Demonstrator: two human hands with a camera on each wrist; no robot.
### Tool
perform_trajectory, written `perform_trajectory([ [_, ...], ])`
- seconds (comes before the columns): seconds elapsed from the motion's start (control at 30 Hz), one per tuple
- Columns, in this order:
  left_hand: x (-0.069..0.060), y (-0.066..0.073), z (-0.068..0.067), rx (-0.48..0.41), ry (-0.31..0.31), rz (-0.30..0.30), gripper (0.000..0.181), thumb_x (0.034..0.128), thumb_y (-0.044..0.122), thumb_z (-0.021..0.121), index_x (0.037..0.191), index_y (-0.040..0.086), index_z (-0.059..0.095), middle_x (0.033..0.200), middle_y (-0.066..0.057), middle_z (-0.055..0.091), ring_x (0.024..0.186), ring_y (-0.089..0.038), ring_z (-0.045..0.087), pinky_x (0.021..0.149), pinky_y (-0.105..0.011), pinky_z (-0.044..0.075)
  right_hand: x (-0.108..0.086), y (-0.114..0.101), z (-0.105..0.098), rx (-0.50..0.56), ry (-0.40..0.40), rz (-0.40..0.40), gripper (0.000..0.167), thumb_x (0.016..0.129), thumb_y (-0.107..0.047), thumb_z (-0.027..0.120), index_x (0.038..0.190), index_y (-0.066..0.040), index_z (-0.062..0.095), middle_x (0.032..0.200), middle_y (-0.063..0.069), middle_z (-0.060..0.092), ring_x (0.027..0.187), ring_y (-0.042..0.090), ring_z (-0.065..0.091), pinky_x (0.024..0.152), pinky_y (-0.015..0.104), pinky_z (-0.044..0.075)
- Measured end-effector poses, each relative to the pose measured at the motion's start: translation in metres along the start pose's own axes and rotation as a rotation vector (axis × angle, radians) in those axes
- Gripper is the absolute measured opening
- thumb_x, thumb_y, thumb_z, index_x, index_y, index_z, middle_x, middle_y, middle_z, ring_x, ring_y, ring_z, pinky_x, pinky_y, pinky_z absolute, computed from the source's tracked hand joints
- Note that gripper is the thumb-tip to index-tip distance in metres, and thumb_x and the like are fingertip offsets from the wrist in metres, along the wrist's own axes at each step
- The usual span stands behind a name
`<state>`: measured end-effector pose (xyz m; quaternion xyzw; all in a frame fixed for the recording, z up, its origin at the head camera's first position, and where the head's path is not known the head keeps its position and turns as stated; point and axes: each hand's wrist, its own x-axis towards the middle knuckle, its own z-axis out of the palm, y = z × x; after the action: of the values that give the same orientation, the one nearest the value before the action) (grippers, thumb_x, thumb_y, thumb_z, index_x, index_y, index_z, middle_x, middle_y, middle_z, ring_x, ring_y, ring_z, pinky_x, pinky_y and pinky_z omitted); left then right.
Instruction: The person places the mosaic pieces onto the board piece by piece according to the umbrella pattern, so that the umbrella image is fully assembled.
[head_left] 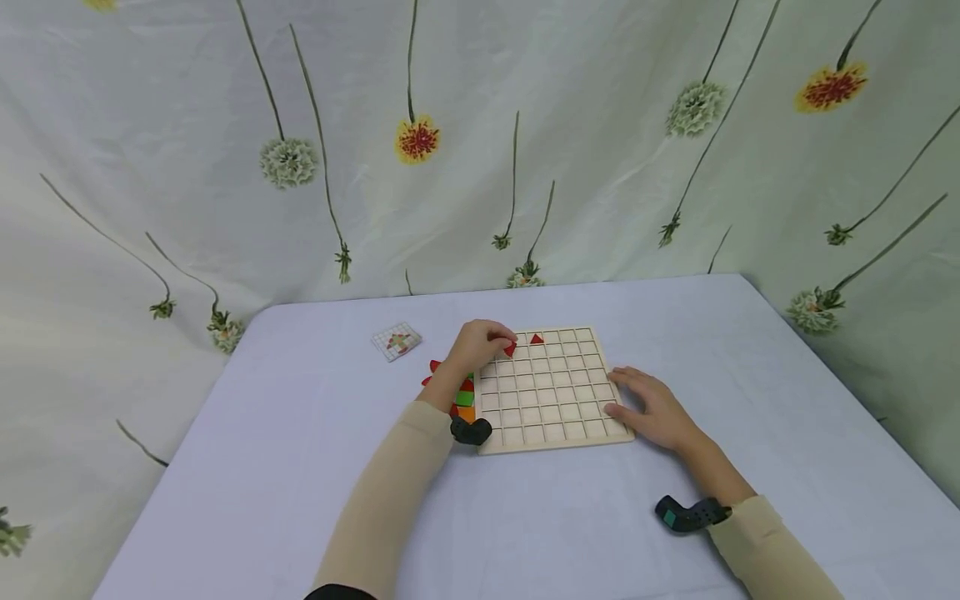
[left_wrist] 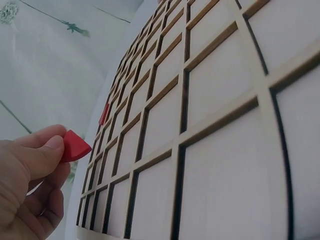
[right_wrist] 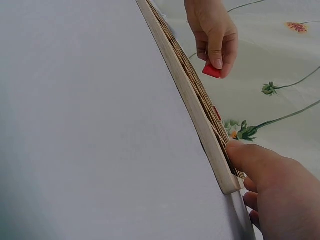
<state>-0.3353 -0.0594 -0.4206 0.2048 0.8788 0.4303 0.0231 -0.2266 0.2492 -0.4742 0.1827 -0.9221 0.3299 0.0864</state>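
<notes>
My left hand [head_left: 477,346] pinches a red fan-shaped piece [left_wrist: 76,146] between thumb and forefinger, above the far left corner of a pale wooden grid board [head_left: 555,392]. One red triangular piece [head_left: 537,339] lies in a cell of the board's far row. At the board's right side rests my right hand [head_left: 654,408], its thumb on the rim and its fingers spread along the edge. In the right wrist view that thumb [right_wrist: 255,157] touches the board's rim [right_wrist: 192,107], while the other fingers are partly hidden.
Several red, green and orange pieces [head_left: 465,398] lie left of the board, partly covered by my left forearm. Farther left is a small card [head_left: 397,341] with a coloured grid pattern. A white cloth covers the table [head_left: 300,433]; a flowered curtain [head_left: 465,200] hangs behind.
</notes>
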Motion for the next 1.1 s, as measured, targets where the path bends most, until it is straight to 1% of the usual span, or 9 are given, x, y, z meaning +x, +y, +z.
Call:
perform_trajectory([
  [0.13,0.006,0.001,0.006,0.031,-0.001,-0.021,0.015,0.0954,0.010,0.063,0.101,0.005,0.076,0.109,-0.009,0.068,0.096,-0.024,0.061,0.087,-0.035,0.049,0.000,0.000,0.000,-0.001,0.000,0.006,0.058,0.089,-0.029,0.068,0.134,0.004,0.054,0.139,0.026,0.048,0.133,0.047,0.036,0.106,0.062,0.026],
  [0.23,0.011,-0.001,0.010,0.062,-0.005,-0.019,0.014,0.0954,0.011,0.063,0.100,0.007,0.076,0.110,-0.008,0.068,0.095,-0.023,0.060,0.085,-0.035,0.050,0.000,0.000,0.000,-0.003,-0.003,0.008,0.058,0.090,-0.030,0.068,0.134,0.004,0.054,0.140,0.026,0.048,0.133,0.047,0.036,0.106,0.063,0.025],
  [0.37,0.014,0.000,0.012,0.110,-0.025,-0.003,0.015,0.0959,0.011,0.062,0.101,0.008,0.076,0.110,-0.007,0.068,0.094,-0.022,0.061,0.084,-0.034,0.050,0.000,0.000,0.001,-0.007,-0.005,0.006,0.057,0.090,-0.030,0.067,0.134,0.004,0.054,0.140,0.025,0.048,0.134,0.047,0.036,0.106,0.062,0.025],
  [0.53,0.016,0.003,0.013,0.177,-0.052,0.002,0.014,0.0956,0.012,0.063,0.099,0.009,0.076,0.107,-0.006,0.068,0.095,-0.021,0.060,0.083,-0.034,0.049,0.000,0.000,0.001,-0.015,-0.004,0.002,0.058,0.091,-0.031,0.067,0.134,0.004,0.054,0.140,0.025,0.048,0.134,0.046,0.037,0.107,0.061,0.026],
  [0.73,0.018,0.006,0.015,0.259,-0.056,0.043,0.014,0.0954,0.010,0.063,0.098,0.009,0.077,0.102,-0.005,0.069,0.093,-0.021,0.061,0.085,-0.034,0.049,0.000,0.000,0.001,-0.019,0.000,0.005,0.058,0.090,-0.031,0.067,0.134,0.004,0.054,0.140,0.025,0.049,0.133,0.046,0.037,0.107,0.061,0.026],
  [0.93,0.020,0.007,0.016,0.269,-0.055,0.056,0.014,0.0949,0.008,0.063,0.098,0.008,0.077,0.103,-0.006,0.070,0.094,-0.021,0.062,0.085,-0.034,0.050,0.000,0.001,0.001,-0.016,0.002,0.000,0.057,0.090,-0.030,0.068,0.134,0.004,0.054,0.140,0.025,0.049,0.133,0.046,0.037,0.107,0.061,0.026],
  [1.1,0.021,0.007,0.017,0.277,-0.062,0.046,0.015,0.0953,0.007,0.062,0.098,0.009,0.076,0.104,-0.005,0.069,0.096,-0.021,0.061,0.086,-0.033,0.050,0.000,0.001,0.000,-0.020,0.005,-0.004,0.057,0.090,-0.030,0.068,0.133,0.004,0.055,0.139,0.025,0.049,0.133,0.046,0.038,0.107,0.061,0.027],
])
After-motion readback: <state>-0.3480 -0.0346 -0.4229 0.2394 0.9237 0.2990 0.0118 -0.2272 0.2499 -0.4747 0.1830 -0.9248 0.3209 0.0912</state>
